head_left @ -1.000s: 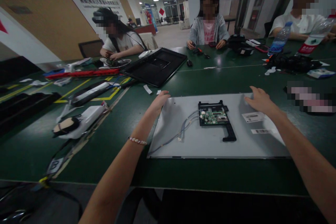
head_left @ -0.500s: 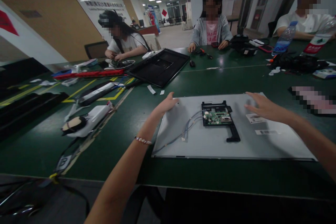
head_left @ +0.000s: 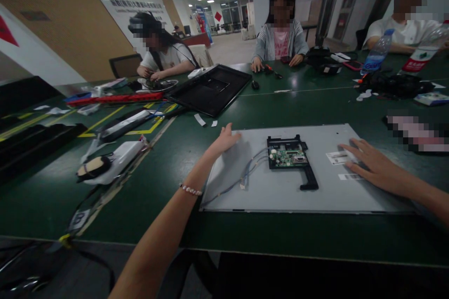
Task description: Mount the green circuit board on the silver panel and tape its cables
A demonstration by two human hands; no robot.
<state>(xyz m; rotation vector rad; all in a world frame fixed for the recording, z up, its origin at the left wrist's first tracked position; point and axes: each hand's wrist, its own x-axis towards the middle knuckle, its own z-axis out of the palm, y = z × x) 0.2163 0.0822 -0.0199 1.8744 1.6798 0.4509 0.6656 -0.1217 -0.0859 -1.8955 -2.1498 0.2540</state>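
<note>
A flat grey display panel (head_left: 242,159) lies back side up on the green table before me. Near its middle sits a green circuit board (head_left: 289,158) in a black bracket (head_left: 309,178), with thin grey-blue cables (head_left: 250,168) running to the panel's left side. My left hand (head_left: 226,140) is at the panel's far left corner, fingers apart; whether it touches the panel I cannot tell. Over the panel's right part, beside the white labels (head_left: 337,158), my right hand (head_left: 377,168) is spread open and holds nothing.
A black monitor frame (head_left: 213,88) lies beyond the panel, with paper scraps (head_left: 199,120) nearby. A white device (head_left: 115,163) rests at left. A phone (head_left: 417,135) and bottles (head_left: 377,53) stand or lie at right. Several people sit around the table (head_left: 168,187).
My right hand has moved from the panel's far right edge nearer to me and rightward, over the labels. My left hand stays at the far left corner.
</note>
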